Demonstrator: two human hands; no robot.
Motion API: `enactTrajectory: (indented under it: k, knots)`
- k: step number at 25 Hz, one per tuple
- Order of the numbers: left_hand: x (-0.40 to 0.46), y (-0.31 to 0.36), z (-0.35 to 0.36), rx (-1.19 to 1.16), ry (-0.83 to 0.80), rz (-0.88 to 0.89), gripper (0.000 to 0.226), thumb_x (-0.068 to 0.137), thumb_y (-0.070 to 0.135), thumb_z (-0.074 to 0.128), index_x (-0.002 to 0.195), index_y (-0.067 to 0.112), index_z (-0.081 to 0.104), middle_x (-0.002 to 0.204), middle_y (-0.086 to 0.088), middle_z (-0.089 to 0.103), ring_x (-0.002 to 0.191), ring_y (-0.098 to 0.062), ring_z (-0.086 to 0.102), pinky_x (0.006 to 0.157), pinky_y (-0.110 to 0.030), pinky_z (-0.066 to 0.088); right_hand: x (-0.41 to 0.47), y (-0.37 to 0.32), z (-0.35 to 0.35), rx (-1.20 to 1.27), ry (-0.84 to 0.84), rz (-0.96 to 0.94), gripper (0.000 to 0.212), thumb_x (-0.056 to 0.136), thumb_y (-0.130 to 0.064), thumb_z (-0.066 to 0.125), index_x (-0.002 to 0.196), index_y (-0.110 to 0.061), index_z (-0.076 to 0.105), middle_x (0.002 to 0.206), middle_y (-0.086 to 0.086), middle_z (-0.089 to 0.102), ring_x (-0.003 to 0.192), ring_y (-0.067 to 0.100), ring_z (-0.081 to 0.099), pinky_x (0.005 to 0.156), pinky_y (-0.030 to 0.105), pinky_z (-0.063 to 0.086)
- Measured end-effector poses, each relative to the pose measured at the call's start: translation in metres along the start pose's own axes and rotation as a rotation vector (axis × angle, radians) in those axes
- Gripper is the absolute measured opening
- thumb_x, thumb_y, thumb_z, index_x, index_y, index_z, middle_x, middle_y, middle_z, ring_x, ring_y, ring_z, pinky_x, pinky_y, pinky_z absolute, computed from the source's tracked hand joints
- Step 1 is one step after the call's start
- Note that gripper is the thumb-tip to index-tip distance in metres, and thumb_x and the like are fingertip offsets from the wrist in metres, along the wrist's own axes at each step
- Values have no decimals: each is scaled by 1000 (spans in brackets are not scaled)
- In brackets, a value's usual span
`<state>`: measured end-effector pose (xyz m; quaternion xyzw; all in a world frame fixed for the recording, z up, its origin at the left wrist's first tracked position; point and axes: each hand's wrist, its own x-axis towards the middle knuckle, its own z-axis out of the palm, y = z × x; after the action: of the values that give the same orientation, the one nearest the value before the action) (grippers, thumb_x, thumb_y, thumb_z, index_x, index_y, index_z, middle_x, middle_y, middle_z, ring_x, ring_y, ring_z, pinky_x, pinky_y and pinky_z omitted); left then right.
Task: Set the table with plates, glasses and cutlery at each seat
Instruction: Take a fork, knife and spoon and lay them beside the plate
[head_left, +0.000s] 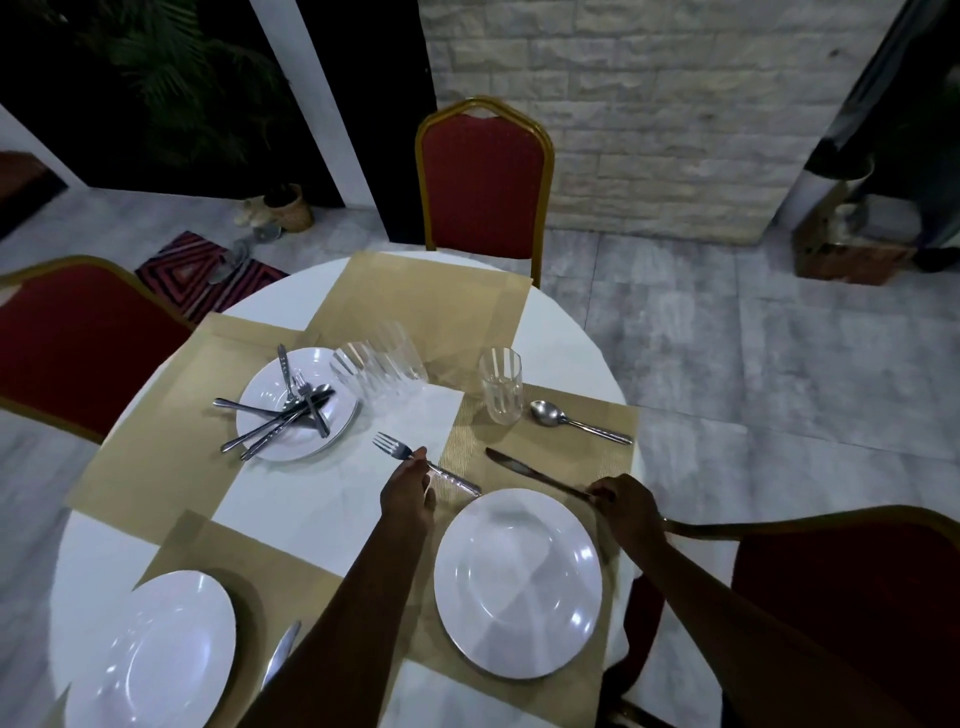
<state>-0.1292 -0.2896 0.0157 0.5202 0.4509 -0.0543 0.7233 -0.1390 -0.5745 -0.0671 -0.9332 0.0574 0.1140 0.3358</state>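
Observation:
A white plate (519, 582) lies on the gold placemat (587, 436) at the right seat. My left hand (408, 491) grips a fork (400, 451) just left of that plate, tines pointing away. My right hand (626, 501) holds the handle of a knife (524, 470) above the plate's right edge. A glass (500, 383) and a spoon (566, 420) rest beyond. Another plate (297, 405) at the far left carries a pile of cutlery (291, 410), with stacked glasses (379, 364) lying beside it. A third plate (156, 654) sits near left with a knife (280, 652) beside it.
The round white table (291, 514) bears several gold placemats. Red chairs with gold frames stand at the far side (485, 182), the left (78, 343) and the right (841, 608). Grey tiled floor surrounds the table; a patterned mat (202, 270) lies on it.

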Motion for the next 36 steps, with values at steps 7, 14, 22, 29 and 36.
enactTrajectory:
  k: [7, 14, 22, 29, 36]
  knots:
    - [-4, 4, -5, -20, -70, -33, 9, 89, 12, 61, 94, 18, 66, 53, 8, 41, 46, 0, 38, 42, -11, 28, 4, -25, -9, 123, -34, -34, 12, 84, -20, 64, 94, -17, 70, 89, -5, 60, 85, 15, 60, 75, 18, 44]
    - [-10, -8, 18, -38, -223, -53, 6, 89, 9, 62, 88, 14, 65, 47, 8, 34, 38, -1, 30, 37, -11, 24, -2, -102, 2, 953, -227, 122, 11, 81, -2, 69, 80, -11, 75, 80, 13, 68, 73, 20, 61, 74, 30, 51]
    - [-4, -8, 28, 53, -192, -126, 13, 96, 16, 51, 86, 21, 57, 79, 5, 53, 69, -5, 48, 43, -8, 44, 14, -47, -14, 921, -59, 353, 10, 84, -2, 63, 80, -7, 71, 67, 13, 62, 60, 20, 54, 58, 28, 46]
    - [23, -7, 21, 154, -157, -115, 10, 94, 22, 53, 85, 21, 57, 75, 4, 53, 64, -6, 48, 59, -16, 39, 32, -4, -20, 542, 105, 366, 13, 81, -9, 65, 75, -17, 74, 78, 7, 72, 79, 22, 65, 79, 34, 51]
    - [45, -4, 26, 95, -179, -85, 17, 90, 10, 60, 73, 11, 55, 56, -1, 47, 43, -8, 40, 43, -17, 29, 34, -4, -6, 124, 130, 101, 12, 82, -28, 61, 78, -19, 67, 73, -1, 64, 77, 21, 65, 64, 18, 40]
